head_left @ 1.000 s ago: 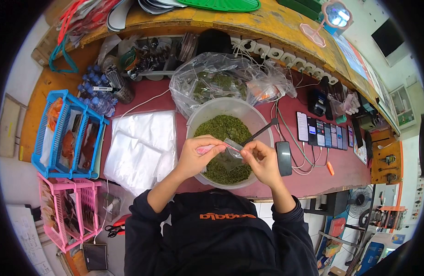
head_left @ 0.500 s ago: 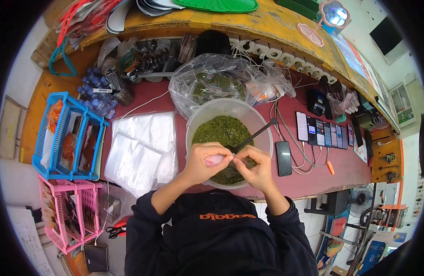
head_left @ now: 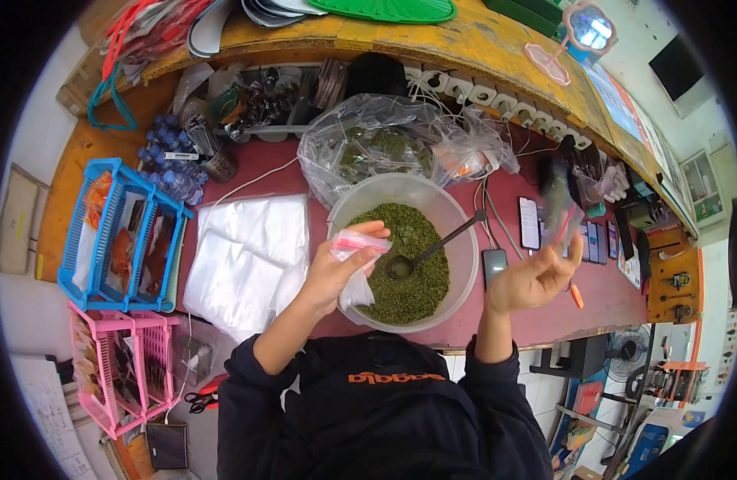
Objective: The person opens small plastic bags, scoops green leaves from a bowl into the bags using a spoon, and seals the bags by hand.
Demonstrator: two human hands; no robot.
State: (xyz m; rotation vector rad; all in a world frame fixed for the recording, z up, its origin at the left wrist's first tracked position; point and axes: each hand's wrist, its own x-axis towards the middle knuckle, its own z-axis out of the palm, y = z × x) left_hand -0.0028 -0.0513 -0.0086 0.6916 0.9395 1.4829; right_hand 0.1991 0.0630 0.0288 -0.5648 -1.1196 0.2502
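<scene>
My left hand [head_left: 336, 276] is closed around several small clear zip-lock bags [head_left: 360, 242] with red stripes, over the left rim of the bucket. Out to the right, my right hand [head_left: 532, 278] is raised above the table with a single zip-lock bag [head_left: 562, 226] at its fingertips; that bag is smeared by motion. Between the hands stands a translucent bucket [head_left: 467, 276] holding dry green flakes [head_left: 428, 284]. A dark long-handled scoop [head_left: 440, 248] lies on the flakes, its handle leaning on the right rim.
Left of the bucket lie stacked clear plastic bags [head_left: 244, 232]. Beyond them stand a blue basket [head_left: 128, 300] and a pink basket [head_left: 104, 392]. A large plastic bag of green flakes [head_left: 328, 152] sits behind the bucket. Several phones [head_left: 529, 224] and cables lie right.
My hands have moved apart, the right one swinging out to the right with one zip-lock bag. The left hand has shifted slightly left and up, and the bags in it are now unfolded.
</scene>
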